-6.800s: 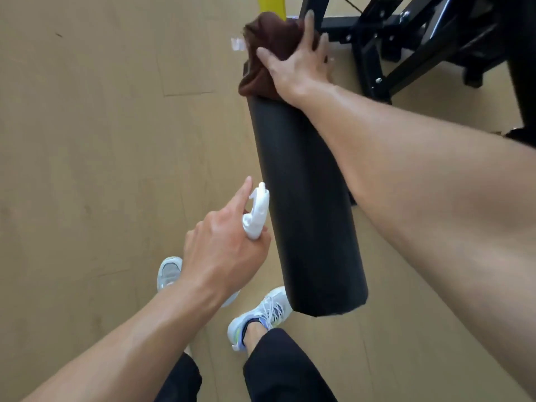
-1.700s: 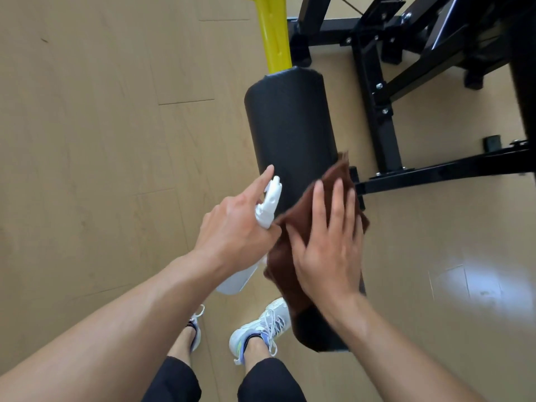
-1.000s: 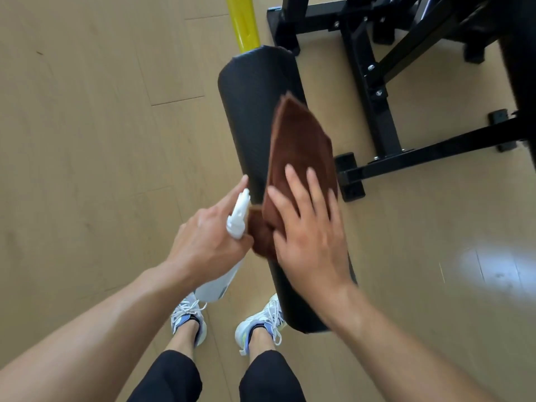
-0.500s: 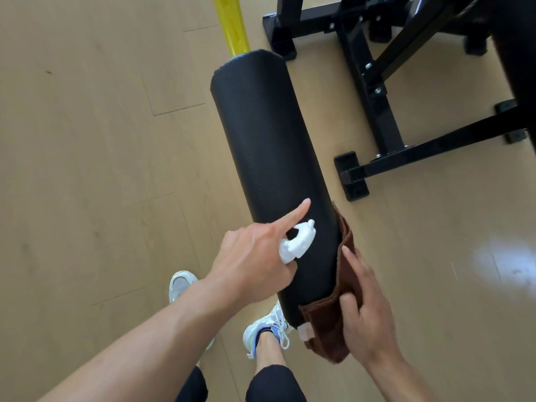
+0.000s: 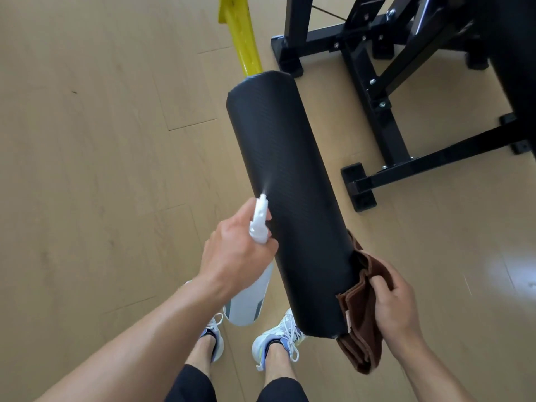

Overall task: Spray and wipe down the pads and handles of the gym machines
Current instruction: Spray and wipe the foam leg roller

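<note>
A long black roller pad (image 5: pixel 293 181) runs from the yellow arm (image 5: pixel 240 42) at the top toward my feet. My left hand (image 5: pixel 235 253) grips a white spray bottle (image 5: pixel 252 285) just left of the pad, nozzle pointing up along it, with a thin mist leaving the tip. My right hand (image 5: pixel 397 311) holds a folded brown cloth (image 5: pixel 362 320) against the pad's lower right side, near its end.
The machine's black steel frame (image 5: pixel 385 132) with floor feet stands to the right of the pad. Light wooden floor lies on the left. My two feet in white trainers (image 5: pixel 278 335) are below the pad's near end.
My left hand turned the bottle's nozzle up along the pad and mist now leaves it. My right hand with the cloth stays at the pad's lower right end.
</note>
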The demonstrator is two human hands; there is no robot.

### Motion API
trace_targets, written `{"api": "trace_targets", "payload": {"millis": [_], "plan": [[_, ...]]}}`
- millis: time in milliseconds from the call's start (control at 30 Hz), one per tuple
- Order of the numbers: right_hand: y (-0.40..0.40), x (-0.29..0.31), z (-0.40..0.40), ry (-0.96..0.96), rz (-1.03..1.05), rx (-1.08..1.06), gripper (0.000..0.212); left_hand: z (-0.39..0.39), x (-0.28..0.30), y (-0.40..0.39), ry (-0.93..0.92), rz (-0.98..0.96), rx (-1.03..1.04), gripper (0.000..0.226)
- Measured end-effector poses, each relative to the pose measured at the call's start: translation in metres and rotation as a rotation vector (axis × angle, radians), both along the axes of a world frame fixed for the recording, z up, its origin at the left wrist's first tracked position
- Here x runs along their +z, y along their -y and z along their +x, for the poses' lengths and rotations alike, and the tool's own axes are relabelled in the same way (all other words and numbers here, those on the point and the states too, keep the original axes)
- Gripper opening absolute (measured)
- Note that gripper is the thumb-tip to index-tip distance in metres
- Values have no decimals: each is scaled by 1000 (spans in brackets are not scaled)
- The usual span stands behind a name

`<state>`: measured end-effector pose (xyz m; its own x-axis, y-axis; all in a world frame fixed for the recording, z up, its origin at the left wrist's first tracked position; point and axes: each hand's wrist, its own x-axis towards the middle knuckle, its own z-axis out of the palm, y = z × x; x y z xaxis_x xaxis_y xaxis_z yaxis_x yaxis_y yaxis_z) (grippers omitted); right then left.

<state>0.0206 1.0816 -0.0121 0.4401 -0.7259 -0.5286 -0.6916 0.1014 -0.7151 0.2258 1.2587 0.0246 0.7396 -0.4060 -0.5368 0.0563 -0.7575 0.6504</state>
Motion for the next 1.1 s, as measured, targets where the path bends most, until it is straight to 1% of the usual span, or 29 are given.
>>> {"api": "trace_targets", "payload": {"millis": [33,100,233,333,367,467,500,600,633,733,767,867,1033,1100], "plan": [[-3,3,0,-7,-31,14,50,9,0,0,-11,0,43,22],[-9,5,2,-37,-61,43,49,26,2,2,-26,-1,66,17],[-7,4,9,-87,-81,73,48,46,7,6,5,-26,40,23],[-6,7,12,-115,-63,96,48,46,8,4,7,-12,19,16],[-5,8,12,-117,-56,102,48,43,7,2,7,-7,5,16],[-3,8,11,-96,-31,120,41,25,3,-10,-10,13,-50,29],[-3,8,10,-90,-18,127,39,18,1,-14,-31,21,-69,29],[-2,4,9,-110,6,132,38,-8,-4,-25,-119,78,-160,21],[-1,3,10,-123,5,124,35,-18,-6,-28,-139,91,-202,22],[2,0,13,-174,-2,107,22,-44,-12,-36,-175,128,-313,39],[3,-1,14,-189,-8,101,20,-51,-15,-38,-191,133,-329,39],[5,-4,17,-221,-44,89,19,-70,-21,-42,-248,155,-407,29],[5,-4,18,-242,-73,110,22,-89,-24,-45,-216,158,-596,31],[5,-2,17,-247,-82,113,22,-91,-24,-46,-220,159,-647,24]]}}
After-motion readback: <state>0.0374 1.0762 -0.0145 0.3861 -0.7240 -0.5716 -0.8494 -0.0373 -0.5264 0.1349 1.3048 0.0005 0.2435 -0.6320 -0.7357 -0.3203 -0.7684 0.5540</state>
